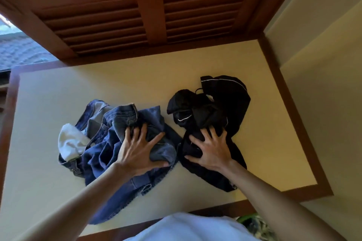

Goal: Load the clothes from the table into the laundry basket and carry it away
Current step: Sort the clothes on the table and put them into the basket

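Crumpled blue jeans (101, 148) lie on the cream table (49, 103) left of centre, with a white cloth (69, 142) tucked at their left side. My left hand (137, 152) grips a fold of the jeans, fingers dug into the denim and thumb curled round it. To the right lies a bunched black garment (219, 103) with thin white piping. My right hand (210, 149) clutches the near part of it, fingers spread and bent into the fabric. No laundry basket is in view.
The table has a dark wooden rim (293, 115) and stands against a wooden louvred shutter (148, 21). A cream wall (323, 64) runs along the right. Something green and patterned (254, 225) shows below the table's near edge, at the lower right.
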Demonstrator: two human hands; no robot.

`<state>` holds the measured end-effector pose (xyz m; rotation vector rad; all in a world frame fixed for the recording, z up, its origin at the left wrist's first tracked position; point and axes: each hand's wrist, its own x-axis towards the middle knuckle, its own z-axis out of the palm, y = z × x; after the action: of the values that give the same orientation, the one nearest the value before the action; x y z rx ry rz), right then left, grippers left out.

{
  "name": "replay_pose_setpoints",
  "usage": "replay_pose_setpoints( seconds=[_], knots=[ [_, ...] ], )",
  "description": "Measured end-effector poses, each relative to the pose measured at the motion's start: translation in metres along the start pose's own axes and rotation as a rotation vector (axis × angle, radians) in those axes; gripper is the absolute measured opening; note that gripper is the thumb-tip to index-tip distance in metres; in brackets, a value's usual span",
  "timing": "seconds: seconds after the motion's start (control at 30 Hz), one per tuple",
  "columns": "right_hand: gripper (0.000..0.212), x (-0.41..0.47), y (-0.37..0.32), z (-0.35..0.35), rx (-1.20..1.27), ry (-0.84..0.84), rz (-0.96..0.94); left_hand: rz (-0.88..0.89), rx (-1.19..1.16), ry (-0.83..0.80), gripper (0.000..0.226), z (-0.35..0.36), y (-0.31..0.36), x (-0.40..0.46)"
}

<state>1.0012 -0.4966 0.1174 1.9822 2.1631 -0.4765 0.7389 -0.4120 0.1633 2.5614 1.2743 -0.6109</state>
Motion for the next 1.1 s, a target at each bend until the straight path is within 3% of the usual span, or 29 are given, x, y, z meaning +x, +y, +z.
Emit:
replay_pose_setpoints(
  seconds=[0.1,0.17,0.27,0.33,0.43,0.57,0.73,0.9,1.1],
  knots=[
    [0.076,-0.008,0.004,-0.006,0.09,0.041,-0.021,-0.069,-0.038,0.189,0.102,-0.025,-0.006,-0.01],
    [0.072,-0.021,0.013,-0.006,0.213,0.138,-0.087,-0.225,-0.092,0.314,0.092,-0.03,-0.012,-0.015],
    [0.076,-0.038,0.025,0.001,0.225,0.165,-0.217,-0.534,-0.384,0.092,0.093,-0.009,-0.015,-0.015],
    [0.087,-0.037,0.027,0.006,0.128,0.08,-0.226,-0.618,-0.461,0.079,0.097,0.008,-0.007,-0.008],
    [0.091,-0.025,0.022,0.015,0.008,0.066,-0.21,-0.66,-0.345,0.203,0.093,0.026,0.006,0.004],
    [0.073,-0.008,0.017,0.028,-0.056,0.266,-0.184,-0.681,-0.263,0.381,0.08,0.047,0.0,0.014],
    [0.055,0.008,0.013,0.029,-0.063,0.44,-0.177,-0.619,-0.294,0.455,0.069,0.043,-0.012,0.02],
    [0.054,0.02,0.011,0.019,-0.031,0.419,-0.142,-0.564,-0.327,0.415,0.066,0.014,-0.019,0.015],
    [0.045,0.001,0.012,0.002,0.08,0.398,-0.002,-0.576,-0.412,0.567,0.062,-0.025,-0.012,-0.033]
  ],
)
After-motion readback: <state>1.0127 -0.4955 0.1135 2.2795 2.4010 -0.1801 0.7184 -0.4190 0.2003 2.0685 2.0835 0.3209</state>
